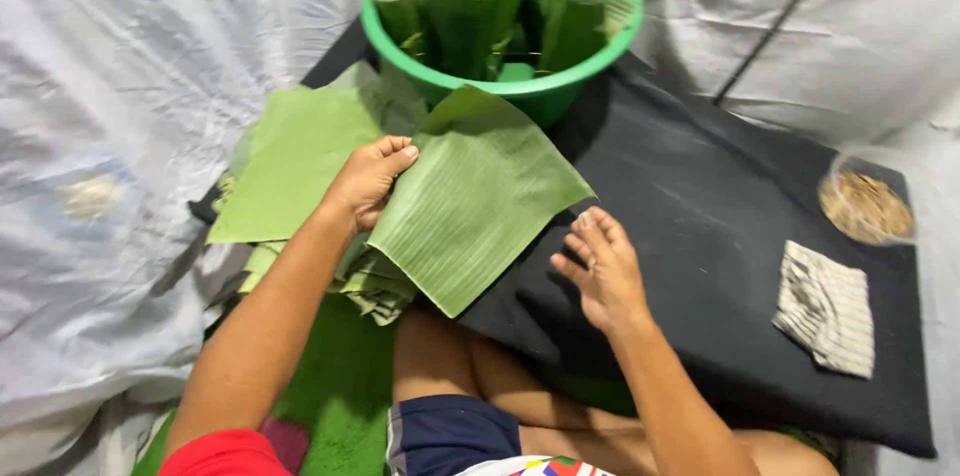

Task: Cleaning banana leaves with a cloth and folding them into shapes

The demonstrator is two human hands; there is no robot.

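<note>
From the head view, the left hand point(370, 181) has its fingers curled over the upper left edge of a square-cut banana leaf piece point(475, 201), pinching that edge so the sheet lifts off the stack of leaves point(300, 176) lying under and to the left of those fingers. The right hand point(600, 271) is spread flat and holds nothing, its fingertips just beside the leaf's lower right edge, over the black cloth point(720, 236). To do this well, I judge the pinch should stay light and run along the ribs, since such a leaf splits easily along them, with the free hand sliding under the far corner for support. Beyond the left fingers stands a green basin point(545, 91) of folded leaves; well to the right of the right fingers lie a striped cloth point(825, 306) and a small round container point(867, 204).
</note>
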